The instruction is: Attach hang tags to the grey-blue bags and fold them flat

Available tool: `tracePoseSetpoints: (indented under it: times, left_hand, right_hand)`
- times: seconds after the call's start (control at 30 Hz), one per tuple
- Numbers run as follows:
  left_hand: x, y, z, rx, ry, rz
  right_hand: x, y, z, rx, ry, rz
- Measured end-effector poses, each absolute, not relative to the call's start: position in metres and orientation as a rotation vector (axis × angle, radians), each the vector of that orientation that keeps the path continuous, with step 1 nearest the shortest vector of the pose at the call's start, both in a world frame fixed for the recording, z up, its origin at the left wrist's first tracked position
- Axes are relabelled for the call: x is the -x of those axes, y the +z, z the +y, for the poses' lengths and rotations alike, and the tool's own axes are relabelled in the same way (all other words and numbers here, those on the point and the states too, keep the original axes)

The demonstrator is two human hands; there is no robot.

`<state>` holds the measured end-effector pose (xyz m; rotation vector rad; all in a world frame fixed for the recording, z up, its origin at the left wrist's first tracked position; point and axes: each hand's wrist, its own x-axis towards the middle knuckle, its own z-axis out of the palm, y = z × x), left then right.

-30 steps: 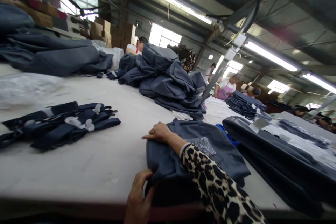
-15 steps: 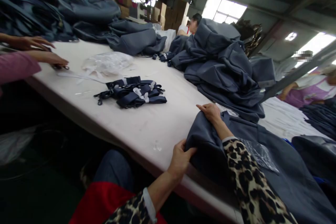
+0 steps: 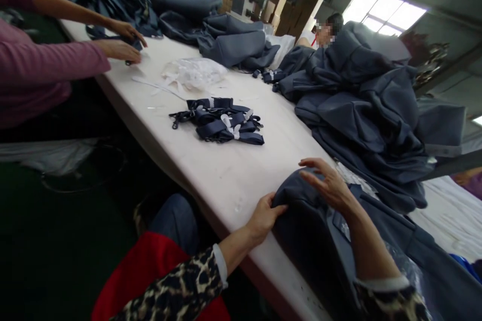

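A dark blue-grey bag (image 3: 301,215) of smooth sheet material lies at the table's near edge and hangs partly over it. My left hand (image 3: 265,215) pinches its left end, thumb on the near side and fingers behind. Over the top of the same end is my right hand (image 3: 329,183), fingers spread and slightly bent, holding nothing. Whether its fingertips touch the material I cannot tell. A clear plastic piece (image 3: 401,261) lies on the bag beside my right forearm. Beyond my hands, bundled dark blue straps (image 3: 229,123) with white ties and hooks rest on the table.
A tall heap of blue-grey bags (image 3: 369,100) stands on the white table (image 3: 211,175) at the right. Clear plastic bags (image 3: 196,72) lie behind the straps. At the left, a co-worker's hands (image 3: 120,50) handle dark straps. More bags (image 3: 233,40) lie at the back.
My right hand has loosened from the bag's top and spread its fingers. My left hand keeps its pinch. The view has swung left, showing more of the co-worker's arms.
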<state>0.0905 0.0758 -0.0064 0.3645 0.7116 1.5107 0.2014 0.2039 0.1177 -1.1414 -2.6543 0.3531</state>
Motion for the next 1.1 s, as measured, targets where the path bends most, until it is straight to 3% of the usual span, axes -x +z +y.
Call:
tracePoseSetpoints:
  times: [0.07, 0.3, 0.53, 0.73, 0.93, 1.1]
  left_hand:
    - [-0.087, -0.004, 0.074, -0.377, 1.509, 0.644]
    - [-0.077, -0.003, 0.080, -0.266, 1.436, 0.527]
    - [-0.065, -0.008, 0.102, -0.417, 1.176, 0.519]
    - [-0.062, -0.005, 0.126, -0.653, 0.884, 0.628]
    - [-0.077, -0.008, 0.129, -0.659, 0.986, 0.753]
    - [-0.073, -0.010, 0.125, -0.708, 0.983, 0.715]
  right_hand:
    - [-0.206, 0.123, 0.169, 1.027, 0.385, -2.803]
    - [-0.236, 0.115, 0.120, 1.153, -0.021, -2.855]
    - [-0.242, 0.127, 0.101, 0.977, -0.092, -2.760]
    - [-0.248, 0.109, 0.084, 0.931, -0.244, -2.642]
    - [-0.248, 0.082, 0.068, 0.923, -0.191, -2.563]
    - [-0.270, 0.071, 0.061, 1.189, -0.167, -2.242]
